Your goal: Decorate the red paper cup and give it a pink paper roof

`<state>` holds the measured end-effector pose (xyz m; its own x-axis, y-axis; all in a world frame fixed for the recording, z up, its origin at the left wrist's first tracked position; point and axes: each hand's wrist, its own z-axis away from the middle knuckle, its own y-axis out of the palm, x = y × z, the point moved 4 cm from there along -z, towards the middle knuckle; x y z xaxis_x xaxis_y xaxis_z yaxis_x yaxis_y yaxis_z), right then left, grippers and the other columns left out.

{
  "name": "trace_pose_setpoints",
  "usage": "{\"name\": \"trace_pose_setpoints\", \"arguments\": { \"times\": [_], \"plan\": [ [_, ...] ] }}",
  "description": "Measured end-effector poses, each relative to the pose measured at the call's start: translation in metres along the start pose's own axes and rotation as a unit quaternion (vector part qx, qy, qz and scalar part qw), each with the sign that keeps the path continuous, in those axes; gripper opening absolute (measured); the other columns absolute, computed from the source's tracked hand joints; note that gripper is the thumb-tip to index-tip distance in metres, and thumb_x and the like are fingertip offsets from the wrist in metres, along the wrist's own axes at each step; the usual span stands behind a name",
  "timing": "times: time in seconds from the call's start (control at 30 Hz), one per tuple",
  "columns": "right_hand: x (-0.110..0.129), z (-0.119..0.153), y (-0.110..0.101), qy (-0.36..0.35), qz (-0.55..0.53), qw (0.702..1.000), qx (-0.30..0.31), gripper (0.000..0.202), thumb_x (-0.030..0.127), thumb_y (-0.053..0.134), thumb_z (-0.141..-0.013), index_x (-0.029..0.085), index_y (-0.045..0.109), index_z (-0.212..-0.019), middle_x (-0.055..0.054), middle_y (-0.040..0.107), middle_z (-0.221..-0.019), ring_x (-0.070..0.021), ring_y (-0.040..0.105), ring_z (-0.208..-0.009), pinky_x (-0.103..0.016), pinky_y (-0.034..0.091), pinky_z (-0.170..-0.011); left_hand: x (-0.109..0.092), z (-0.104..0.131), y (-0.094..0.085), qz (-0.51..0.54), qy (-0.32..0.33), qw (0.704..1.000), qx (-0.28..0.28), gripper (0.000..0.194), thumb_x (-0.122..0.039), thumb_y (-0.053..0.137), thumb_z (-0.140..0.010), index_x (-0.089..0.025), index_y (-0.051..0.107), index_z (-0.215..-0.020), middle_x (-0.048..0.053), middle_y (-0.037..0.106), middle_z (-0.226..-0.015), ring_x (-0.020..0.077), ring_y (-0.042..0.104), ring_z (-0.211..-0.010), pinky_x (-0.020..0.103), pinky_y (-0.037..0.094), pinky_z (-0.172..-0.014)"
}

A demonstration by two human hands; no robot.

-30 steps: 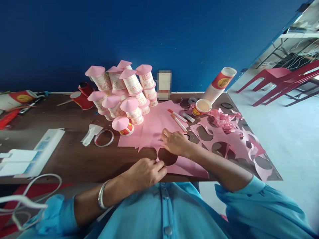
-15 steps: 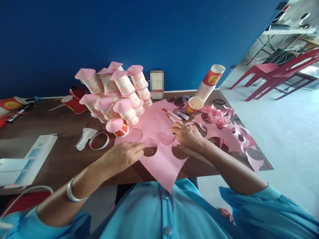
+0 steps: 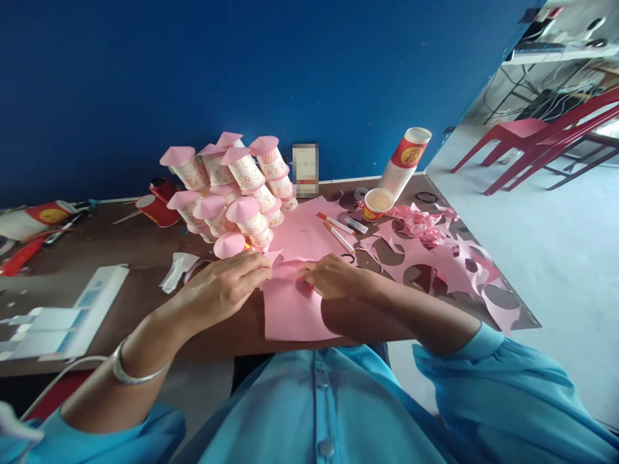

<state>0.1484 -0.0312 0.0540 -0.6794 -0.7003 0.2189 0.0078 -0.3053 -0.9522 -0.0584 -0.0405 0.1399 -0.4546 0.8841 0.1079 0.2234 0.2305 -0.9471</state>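
Note:
A pink paper sheet (image 3: 294, 316) with curved cut edges lies at the table's front, between my hands. My left hand (image 3: 236, 277) is closed, its fingertips pinching the sheet's far left part beside a small pink cone roof (image 3: 229, 245). On the other side, my right hand (image 3: 331, 276) has its thumb and fingers closed on the sheet's upper right part. Its fingertips are partly hidden. Just behind that hand a dark ring-shaped handle (image 3: 348, 258) shows. A larger pink sheet (image 3: 300, 225) lies flat beyond my hands.
Paper cups with pink cone roofs (image 3: 242, 171) stand stacked at the back left. Markers (image 3: 338, 237), an open cup (image 3: 378, 201), a leaning cup stack (image 3: 403, 161) and pink scraps (image 3: 449, 258) are to the right. A white power strip (image 3: 97, 303) lies left.
My right hand has moved left, closer to my left hand. The sheet has turned, and its pointed corner no longer hangs over the table edge. My left hand has shifted slightly away from me.

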Motion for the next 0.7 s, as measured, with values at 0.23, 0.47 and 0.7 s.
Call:
{"name": "trace_pose_setpoints", "arguments": {
  "times": [0.23,0.47,0.7],
  "plan": [
    [0.009,0.065,-0.003,0.218,0.057,0.974,0.026,0.020,0.015,0.055,-0.099,0.016,0.071,-0.111,-0.014,0.079,-0.091,-0.0279,0.076,-0.088,-0.032,0.039,-0.067,-0.007,-0.040,0.003,0.006,0.061,0.997,-0.036,0.037,-0.004,0.045,-0.105,-0.016,0.065,-0.134,0.012,0.072,-0.137,0.0221,0.072,-0.125,0.035,0.064,-0.101],
    [-0.024,0.066,0.003,0.299,-0.065,0.951,0.033,0.031,0.020,0.042,-0.107,0.016,0.072,-0.112,-0.011,0.080,-0.098,-0.0207,0.072,-0.083,-0.029,0.040,-0.066,-0.005,-0.067,0.021,0.051,-0.005,0.982,-0.183,0.040,-0.006,0.058,-0.101,-0.018,0.060,-0.139,0.016,0.068,-0.143,0.0259,0.070,-0.131,0.042,0.065,-0.104],
    [-0.027,0.042,0.009,0.204,-0.115,0.972,0.033,0.035,0.029,0.038,-0.114,0.017,0.071,-0.115,-0.007,0.080,-0.090,-0.0185,0.074,-0.089,-0.025,0.044,-0.074,-0.029,-0.043,0.082,0.060,0.007,0.997,-0.048,0.036,-0.004,0.057,-0.098,-0.015,0.070,-0.130,0.014,0.076,-0.136,0.0258,0.075,-0.121,0.040,0.065,-0.100]
  ]
}}
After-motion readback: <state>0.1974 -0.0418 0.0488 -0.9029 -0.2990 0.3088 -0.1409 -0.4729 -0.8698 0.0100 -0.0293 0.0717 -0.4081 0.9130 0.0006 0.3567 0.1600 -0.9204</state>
